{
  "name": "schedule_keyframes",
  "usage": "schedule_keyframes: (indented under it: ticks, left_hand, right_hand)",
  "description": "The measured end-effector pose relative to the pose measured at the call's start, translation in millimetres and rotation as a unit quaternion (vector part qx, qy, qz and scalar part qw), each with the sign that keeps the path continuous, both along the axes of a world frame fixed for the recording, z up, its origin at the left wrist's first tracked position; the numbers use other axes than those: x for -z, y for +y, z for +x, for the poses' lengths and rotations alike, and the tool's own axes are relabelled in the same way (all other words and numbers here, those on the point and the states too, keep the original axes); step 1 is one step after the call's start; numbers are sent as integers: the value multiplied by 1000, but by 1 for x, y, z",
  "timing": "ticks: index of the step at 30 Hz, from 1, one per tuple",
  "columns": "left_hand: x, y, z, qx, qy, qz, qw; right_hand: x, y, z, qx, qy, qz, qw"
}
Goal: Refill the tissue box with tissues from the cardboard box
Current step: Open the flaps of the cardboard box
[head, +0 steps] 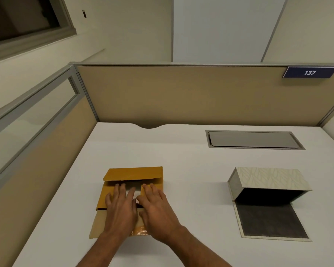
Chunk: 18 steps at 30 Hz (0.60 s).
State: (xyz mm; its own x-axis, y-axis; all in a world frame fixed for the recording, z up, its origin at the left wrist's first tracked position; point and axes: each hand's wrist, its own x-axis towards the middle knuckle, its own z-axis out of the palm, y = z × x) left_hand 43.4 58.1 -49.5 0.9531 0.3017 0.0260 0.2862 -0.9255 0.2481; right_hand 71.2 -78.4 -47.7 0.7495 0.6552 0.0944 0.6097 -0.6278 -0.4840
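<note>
A brown cardboard box (133,175) lies on the white desk (191,170), left of centre, its far flap raised and its near flap folded down toward me. My left hand (121,205) and my right hand (156,207) rest side by side on its inner side flaps, fingers spread and flat. Between them a pale strip of tissues (136,192) shows inside. To the right the cream patterned tissue box (268,180) lies on its side, its bottom panel (270,220) flipped open toward me and its dark inside showing nothing.
Tan cubicle partitions (181,93) wall the desk at the back and left. A grey cable hatch (253,139) is set in the desk at the back right. A blue sign reading 137 (309,72) hangs on the partition.
</note>
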Motion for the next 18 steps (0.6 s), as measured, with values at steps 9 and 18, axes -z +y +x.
schedule_keyframes:
  ticks: [9,18]
  left_hand:
    - [-1,18,16,-30,-5,1,1000]
    - [-10,34,30,-3,-104,-69,992]
  right_hand:
    - [5,36,19,-27,-66,-91,993]
    - [-8,50,48,86,-85,-41,992]
